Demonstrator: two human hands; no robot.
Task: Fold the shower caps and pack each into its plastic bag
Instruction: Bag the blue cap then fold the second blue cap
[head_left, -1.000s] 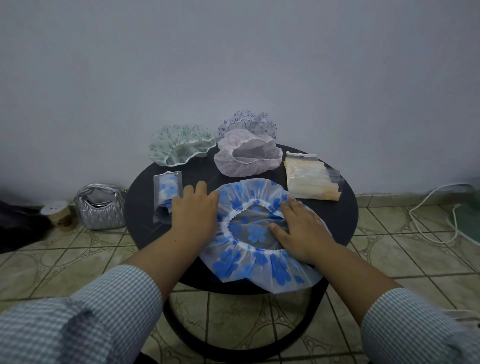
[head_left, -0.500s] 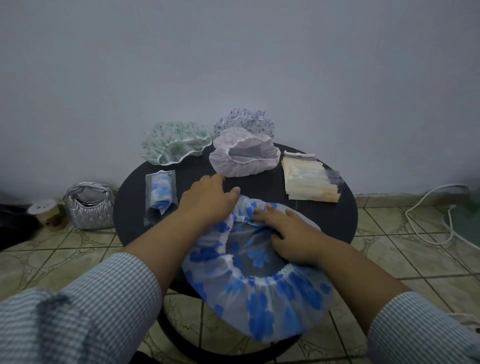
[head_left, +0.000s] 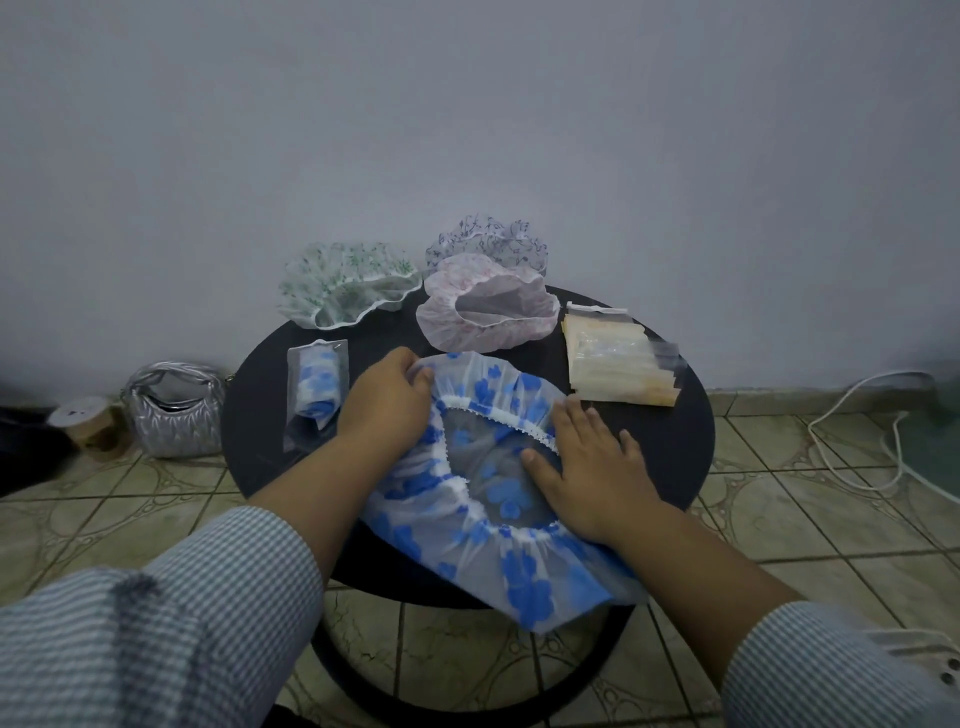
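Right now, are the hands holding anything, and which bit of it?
The left hand grips the blue flowered shower cap by its far frilly edge. The right hand holds nothing; it presses flat on the cap.

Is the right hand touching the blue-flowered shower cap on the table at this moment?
Touching. The head view shows the right hand lying flat, fingers straight, on the blue-flowered shower cap, its palm over the elastic rim with no gap.

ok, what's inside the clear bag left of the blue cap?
The clear bag holds a folded blue-flowered cap in its upper part; the lower end looks empty. The cap's inner layers are hidden.
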